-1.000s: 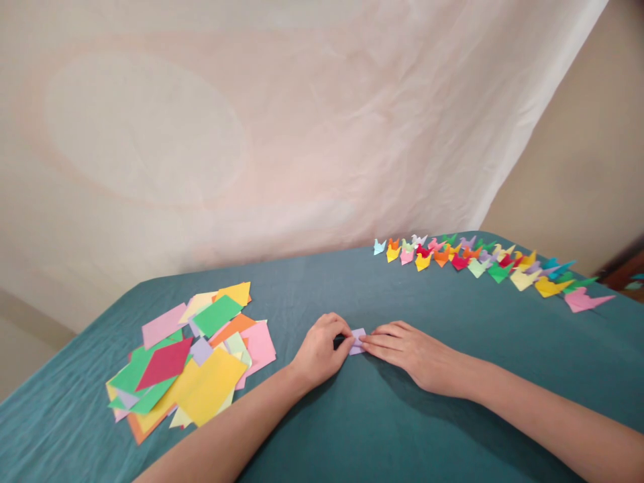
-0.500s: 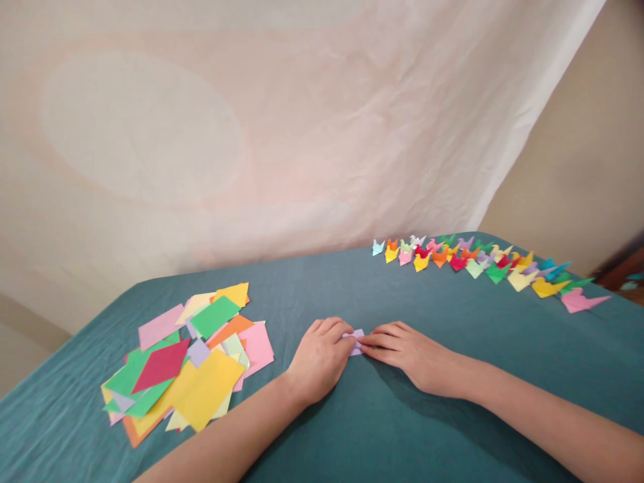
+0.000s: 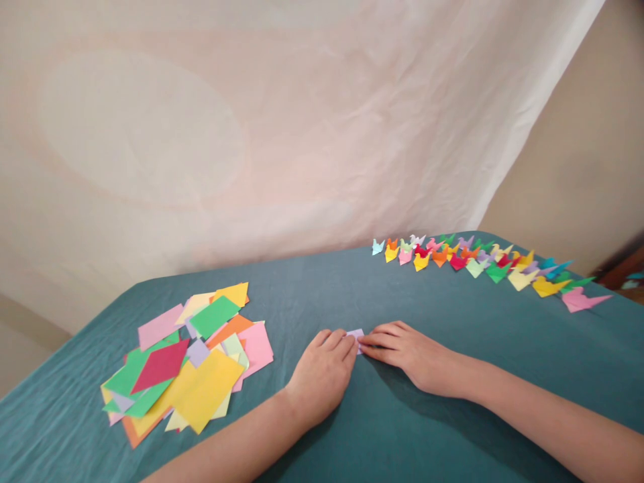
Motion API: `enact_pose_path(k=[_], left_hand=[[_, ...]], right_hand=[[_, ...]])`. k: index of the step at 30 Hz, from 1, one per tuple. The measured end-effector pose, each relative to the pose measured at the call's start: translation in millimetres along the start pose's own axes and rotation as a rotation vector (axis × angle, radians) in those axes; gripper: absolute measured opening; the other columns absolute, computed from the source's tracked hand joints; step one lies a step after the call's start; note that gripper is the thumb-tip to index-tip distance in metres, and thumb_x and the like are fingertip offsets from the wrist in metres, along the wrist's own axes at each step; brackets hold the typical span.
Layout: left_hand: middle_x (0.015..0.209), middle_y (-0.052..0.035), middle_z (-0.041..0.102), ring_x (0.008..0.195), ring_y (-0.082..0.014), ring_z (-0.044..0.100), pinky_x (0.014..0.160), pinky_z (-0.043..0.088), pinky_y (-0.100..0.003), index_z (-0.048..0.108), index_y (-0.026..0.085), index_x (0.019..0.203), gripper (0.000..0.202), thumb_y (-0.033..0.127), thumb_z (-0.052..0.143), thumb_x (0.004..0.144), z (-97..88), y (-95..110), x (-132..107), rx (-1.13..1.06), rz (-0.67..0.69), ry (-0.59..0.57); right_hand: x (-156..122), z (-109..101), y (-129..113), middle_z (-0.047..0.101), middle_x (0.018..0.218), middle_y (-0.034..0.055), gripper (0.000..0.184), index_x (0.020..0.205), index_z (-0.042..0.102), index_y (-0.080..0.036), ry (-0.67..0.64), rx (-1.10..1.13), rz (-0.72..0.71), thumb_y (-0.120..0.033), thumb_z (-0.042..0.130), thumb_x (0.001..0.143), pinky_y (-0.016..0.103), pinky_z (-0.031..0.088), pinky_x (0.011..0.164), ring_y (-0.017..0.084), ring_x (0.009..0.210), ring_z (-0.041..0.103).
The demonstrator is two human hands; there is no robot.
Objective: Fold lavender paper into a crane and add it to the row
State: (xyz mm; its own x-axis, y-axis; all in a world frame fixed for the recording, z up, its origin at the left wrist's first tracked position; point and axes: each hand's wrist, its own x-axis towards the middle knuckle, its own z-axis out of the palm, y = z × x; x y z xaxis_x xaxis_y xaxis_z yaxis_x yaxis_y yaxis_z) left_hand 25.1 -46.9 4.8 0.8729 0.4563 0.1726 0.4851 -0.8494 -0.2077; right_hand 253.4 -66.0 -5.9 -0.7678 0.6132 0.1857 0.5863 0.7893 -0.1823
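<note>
We had L hand (image 3: pixel 322 372) fingers bunched over lilac paper's (image 3: pixel 357 333) left side, R hand (image 3: pixel 410 352) fingers together, tips on its right edge; couldn't tell pinch vs press. Paper lay flat btwn them on cloth (image 3: pixel 312 288), neither hand nearer, long axis hidden. Smooth loose sheets (image 3: pixel 206 389) left, crisp pointy birds (image 3: pixel 477 268) far right.

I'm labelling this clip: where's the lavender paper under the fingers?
In the head view, the lavender paper is just right of centre on the teal cloth, between the left hand and right hand.
</note>
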Motion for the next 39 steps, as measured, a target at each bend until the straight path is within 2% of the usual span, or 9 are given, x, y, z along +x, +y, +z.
enact_pose_path(k=[11, 21, 39], left_hand=[[0.116, -0.0090, 0.057, 0.107, -0.0222, 0.048, 0.090, 0.036, -0.036, 0.052, 0.012, 0.119, 0.032, 0.014, 0.041, 0.089, -3.3, 1, 1, -0.013, -0.005, -0.053], [0.116, -0.0096, 0.056, 0.106, -0.0221, 0.048, 0.089, 0.037, -0.035, 0.053, 0.011, 0.117, 0.031, 0.014, 0.042, 0.088, -3.1, 2, 2, -0.014, -0.002, -0.072], [0.115, -0.0101, 0.056, 0.107, -0.0225, 0.048, 0.090, 0.037, -0.036, 0.051, 0.012, 0.119, 0.033, 0.014, 0.042, 0.088, -3.6, 2, 2, -0.032, -0.003, -0.062]], right_hand=[[-2, 1, 2, 0.050, 0.131, 0.0067, 0.051, 0.134, 0.041, -0.022, 0.012, 0.051, 0.011, -0.007, 0.040, 0.085, 0.041, 0.037, 0.095, 0.021, 0.116, 0.042], [-4, 2, 1, 0.060, 0.119, 0.0097, 0.041, 0.121, 0.056, -0.016, 0.167, 0.141, 0.049, -0.008, 0.036, 0.086, 0.039, 0.042, 0.096, 0.019, 0.110, 0.053], [-3, 10, 4, 0.058, 0.117, 0.0102, 0.039, 0.126, 0.051, -0.023, 0.170, 0.063, 0.003, -0.012, 0.039, 0.090, 0.041, 0.044, 0.089, 0.020, 0.109, 0.050]])
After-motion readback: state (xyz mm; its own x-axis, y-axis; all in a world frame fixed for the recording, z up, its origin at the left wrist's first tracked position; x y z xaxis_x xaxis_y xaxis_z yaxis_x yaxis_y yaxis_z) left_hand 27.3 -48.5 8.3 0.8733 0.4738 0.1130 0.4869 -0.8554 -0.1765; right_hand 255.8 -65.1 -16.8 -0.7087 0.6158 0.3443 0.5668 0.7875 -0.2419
